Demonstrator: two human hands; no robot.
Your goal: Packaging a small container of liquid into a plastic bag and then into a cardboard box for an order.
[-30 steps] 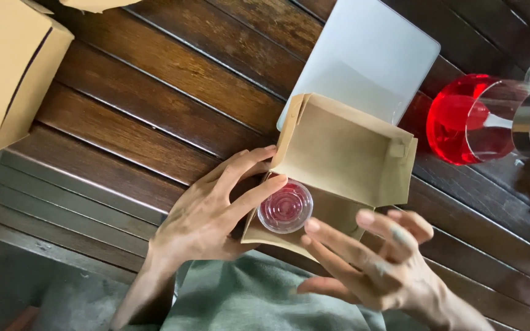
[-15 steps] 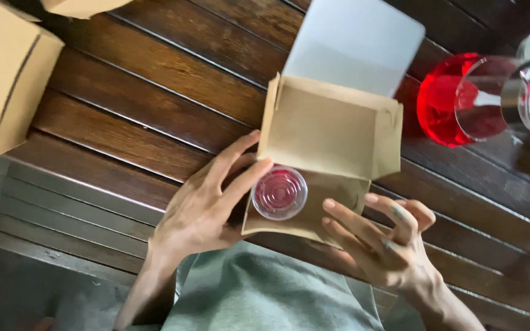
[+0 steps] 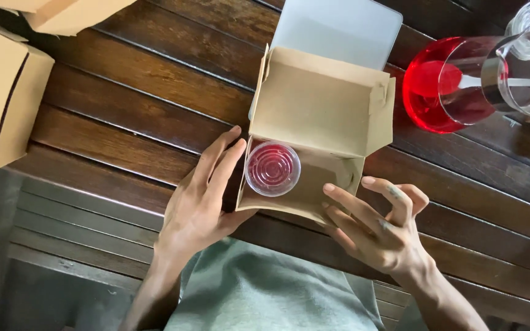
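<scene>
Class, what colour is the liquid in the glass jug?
Red, clearest in the head view: glass jug.

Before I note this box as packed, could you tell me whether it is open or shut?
Open. The brown cardboard box has its lid flap raised, showing the lidded plastic cup inside; left hand and right hand rest at its sides.

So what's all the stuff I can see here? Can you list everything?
Open brown cardboard box: one, brown, middle of the table, lid up.
Small round clear plastic cup with red sauce: one, clear and red, inside the box, left corner.
Flat pale grey rectangular board: one, grey, behind the box.
Glass jug of red drink: one, clear and red, top right.
Closed brown cardboard boxes: at least two, brown, top left.
Dark wooden slat table: one, dark brown, under everything.
Left hand: one, against the box's left side.
Right hand: one, at the box's front right edge.
</scene>
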